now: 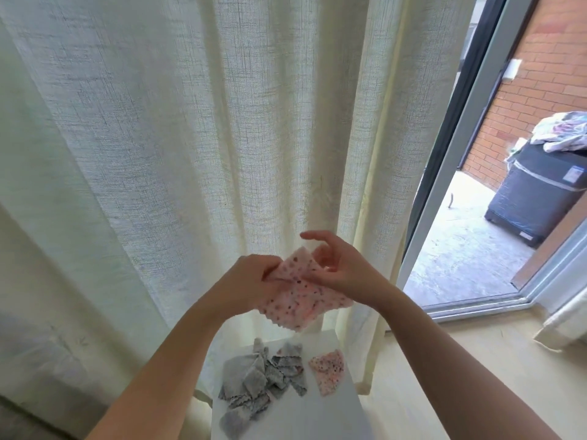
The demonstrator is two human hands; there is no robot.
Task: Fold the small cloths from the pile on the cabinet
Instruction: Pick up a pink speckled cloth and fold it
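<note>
A small pink spotted cloth (301,298) is held up in the air in front of the curtain. My left hand (251,281) pinches its upper left edge. My right hand (336,265) holds its upper right corner with thumb and lower fingers, while the index finger sticks out free. Below, on the white cabinet top (320,417), lies a pile of grey cloths (257,382). To the right of the pile rests a folded pink spotted cloth (328,371).
A cream curtain (190,138) hangs right behind the cabinet. An open sliding door (457,173) at the right leads to a paved yard with a brick wall and a dark covered machine (536,192) with laundry on top.
</note>
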